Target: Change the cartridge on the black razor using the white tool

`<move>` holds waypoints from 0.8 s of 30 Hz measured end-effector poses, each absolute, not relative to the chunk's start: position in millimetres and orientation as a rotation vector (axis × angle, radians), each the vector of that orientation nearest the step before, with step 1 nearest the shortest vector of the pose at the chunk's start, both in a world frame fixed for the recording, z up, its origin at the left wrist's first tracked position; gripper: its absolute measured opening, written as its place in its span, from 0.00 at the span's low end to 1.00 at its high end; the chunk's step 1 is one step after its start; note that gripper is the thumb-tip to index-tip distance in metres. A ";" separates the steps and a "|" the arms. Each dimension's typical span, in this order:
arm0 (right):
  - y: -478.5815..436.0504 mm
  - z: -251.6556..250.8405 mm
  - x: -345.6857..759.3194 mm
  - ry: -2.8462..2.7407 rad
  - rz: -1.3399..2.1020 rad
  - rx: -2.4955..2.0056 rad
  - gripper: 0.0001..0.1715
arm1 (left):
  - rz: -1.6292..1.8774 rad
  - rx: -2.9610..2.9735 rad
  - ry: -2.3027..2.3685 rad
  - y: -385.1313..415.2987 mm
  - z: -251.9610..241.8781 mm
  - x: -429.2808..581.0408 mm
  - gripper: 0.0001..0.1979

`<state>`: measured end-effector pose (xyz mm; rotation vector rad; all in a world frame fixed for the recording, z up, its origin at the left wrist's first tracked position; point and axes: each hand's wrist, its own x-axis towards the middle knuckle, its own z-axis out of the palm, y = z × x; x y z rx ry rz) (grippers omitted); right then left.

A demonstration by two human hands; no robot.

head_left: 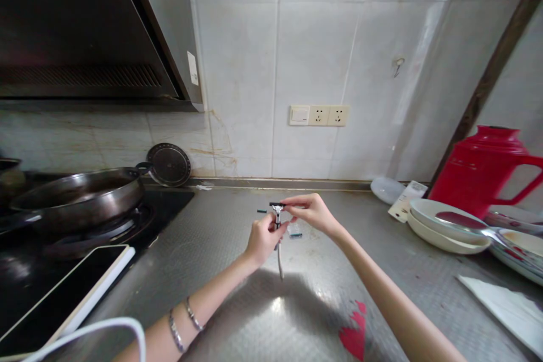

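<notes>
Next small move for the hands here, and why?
Probably have the right hand gently check the seating of the dark head on the razor: that hand's fingers are at the head, and the left hand grips below, steadying it. Full attachment isn't clear.

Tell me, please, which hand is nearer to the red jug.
Right. The right hand, at the razor head, is to the left of the red jug; the left hand, on the razor handle, is farther left.

The pan (99, 202) sits on the stove (170, 202), left of the razor (279, 260).
</notes>
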<state>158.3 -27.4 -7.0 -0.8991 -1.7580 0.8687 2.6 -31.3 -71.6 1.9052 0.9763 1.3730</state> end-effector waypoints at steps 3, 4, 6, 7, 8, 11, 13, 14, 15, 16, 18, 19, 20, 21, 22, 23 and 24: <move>-25.9 -8.1 159.1 -1.763 0.872 -0.887 0.15 | 1.376 1.867 0.972 -32.4 -70.5 3.6 0.14; -25.3 -8.5 159.5 -1.764 0.870 -0.887 0.14 | 1.371 1.854 0.972 -32.9 -70.0 4.0 0.14; -23.8 -9.6 160.0 -1.761 0.861 -0.889 0.14 | 1.364 1.839 0.970 -33.9 -69.0 4.7 0.14; -23.2 -10.1 160.3 -1.760 0.859 -0.889 0.14 | 1.358 1.837 0.968 -34.3 -68.4 5.0 0.14; -22.7 -10.6 160.4 -1.756 0.858 -0.889 0.13 | 1.355 1.838 0.968 -34.8 -68.0 5.2 0.14; -22.0 -11.6 160.4 -1.744 0.864 -0.888 0.12 | 1.346 1.833 0.963 -35.6 -67.3 5.8 0.15; -22.0 -11.9 160.4 -1.741 0.865 -0.887 0.12 | 1.341 1.824 0.956 -35.7 -67.3 6.1 0.14; -22.0 -11.9 160.4 -1.741 0.866 -0.887 0.12 | 1.339 1.821 0.953 -35.7 -67.5 6.2 0.14; -22.0 -12.0 160.5 -1.744 0.867 -0.887 0.12 | 1.336 1.817 0.953 -35.7 -67.6 6.3 0.14; -21.9 -12.0 160.7 -1.749 0.866 -0.888 0.12 | 1.332 1.809 0.954 -35.7 -67.7 6.5 0.14; -21.7 -11.9 161.0 -1.763 0.859 -0.892 0.12 | 1.318 1.788 0.956 -35.9 -67.7 6.8 0.14; -21.7 -11.9 161.2 -1.770 0.856 -0.891 0.12 | 1.311 1.777 0.958 -36.0 -67.6 7.0 0.14; -21.7 -11.8 161.3 -1.778 0.854 -0.890 0.13 | 1.305 1.767 0.961 -36.2 -67.4 7.1 0.14; -21.8 -11.7 161.4 -1.785 0.852 -0.887 0.13 | 1.301 1.764 0.967 -36.4 -67.1 7.3 0.13; -22.0 -11.5 161.5 -1.792 0.850 -0.883 0.13 | 1.298 1.767 0.972 -36.7 -66.8 7.4 0.13; -22.3 -11.3 161.5 -1.800 0.848 -0.880 0.13 | 1.296 1.769 0.976 -36.9 -66.5 7.5 0.13; -22.6 -11.1 161.6 -1.807 0.846 -0.878 0.13 | 1.294 1.768 0.980 -37.1 -66.2 7.5 0.13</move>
